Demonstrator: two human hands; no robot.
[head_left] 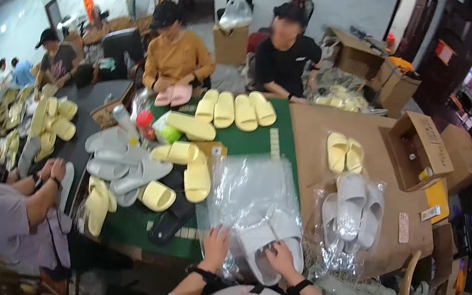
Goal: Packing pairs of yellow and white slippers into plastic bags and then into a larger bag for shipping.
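A pair of pale grey slide slippers (258,238) lies before me, toes pointing away, on a stack of clear plastic bags (249,178). Clear film seems to cover part of the pair. My right hand (284,261) grips the slippers near their close end, fingers bent over the edge. Beside the pair, my left hand (215,248) rests on the plastic with its fingers stretched out. Loose grey slippers (126,160), yellow slippers (198,177) and a black slipper (173,220) lie to the left.
Bagged grey slippers (351,209) and a yellow pair (345,154) rest on the brown cardboard (316,124) at right, near a pink phone (403,228) and an open carton (418,151). Co-workers sit across and left; one holds pink slippers (174,95). A curved wooden piece (408,292) stands right.
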